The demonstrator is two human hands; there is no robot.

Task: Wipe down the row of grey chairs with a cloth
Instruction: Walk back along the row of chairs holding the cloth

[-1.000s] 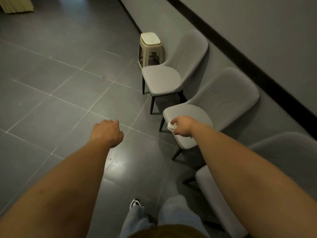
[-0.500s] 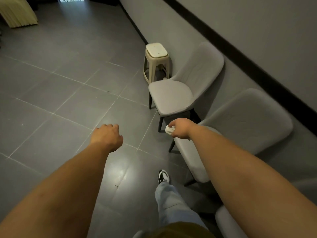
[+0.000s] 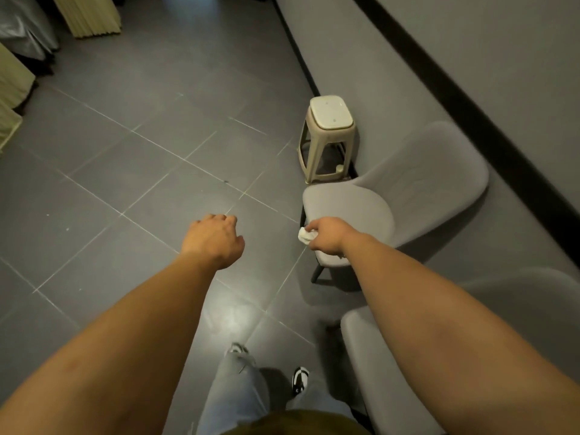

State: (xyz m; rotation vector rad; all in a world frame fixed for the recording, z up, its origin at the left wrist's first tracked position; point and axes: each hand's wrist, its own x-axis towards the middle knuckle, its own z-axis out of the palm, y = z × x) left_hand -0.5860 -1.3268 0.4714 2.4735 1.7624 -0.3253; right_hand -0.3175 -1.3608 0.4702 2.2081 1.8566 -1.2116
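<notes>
Two grey chairs stand along the right wall. The far chair (image 3: 392, 196) is ahead of me and the near chair (image 3: 376, 356) is at the lower right, partly behind my right arm. My right hand (image 3: 328, 238) grips a small bunched white cloth (image 3: 306, 235) over the front left edge of the far chair's seat. My left hand (image 3: 215, 238) hangs in the air over the floor with its fingers loosely curled and nothing in it.
A beige plastic stool (image 3: 328, 136) stands against the wall just beyond the far chair. Grey tiled floor (image 3: 125, 183) stretches to the left. Pale yellow draped furniture (image 3: 88, 14) sits at the top left. My legs and shoes (image 3: 299, 379) are below.
I have walked forward along the row. The chair that was furthest is now under my right hand, and the nearest chair of before has left the view. Both hands keep their pose.
</notes>
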